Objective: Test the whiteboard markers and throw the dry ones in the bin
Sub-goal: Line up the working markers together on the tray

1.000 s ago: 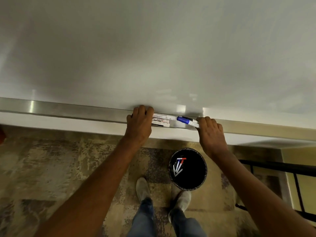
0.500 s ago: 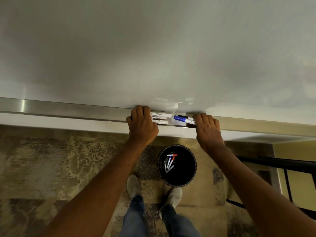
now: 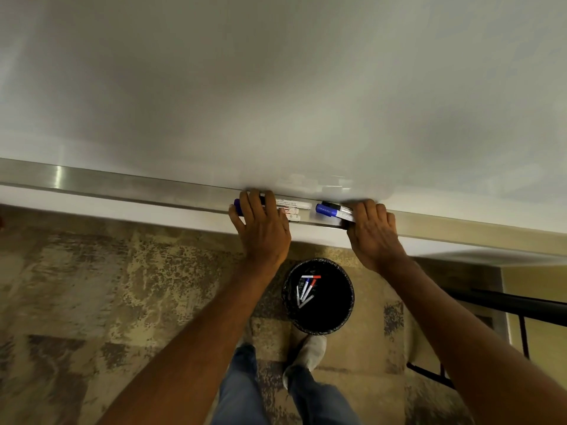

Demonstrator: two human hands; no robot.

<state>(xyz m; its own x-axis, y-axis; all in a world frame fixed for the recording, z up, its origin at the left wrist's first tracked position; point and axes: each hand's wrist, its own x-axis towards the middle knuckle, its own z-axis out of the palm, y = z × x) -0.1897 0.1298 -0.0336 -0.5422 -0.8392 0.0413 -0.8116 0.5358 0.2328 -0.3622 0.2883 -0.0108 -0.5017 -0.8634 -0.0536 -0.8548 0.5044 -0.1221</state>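
Observation:
The whiteboard (image 3: 276,87) fills the upper view, with a metal tray (image 3: 122,187) along its lower edge. My left hand (image 3: 260,228) lies over a bunch of white markers (image 3: 294,207) in the tray, fingers curled over them. A purple cap (image 3: 237,205) sticks out on its left. My right hand (image 3: 372,234) grips the ends of a blue-capped marker (image 3: 326,210) and a black-capped one (image 3: 331,205) behind it. A small gap separates the two bunches. Below, on the floor, a black bin (image 3: 349,289) holds several markers (image 3: 306,289).
I stand on a mottled beige carpet (image 3: 122,286), my shoe (image 3: 306,354) touching the bin's near side. A black metal rail (image 3: 521,305) runs along the right edge beside a yellow wall.
The markers formed one bunch between my hands. Now they are split, the left bunch slid left under my left hand, exposing a purple cap. The view has shifted slightly.

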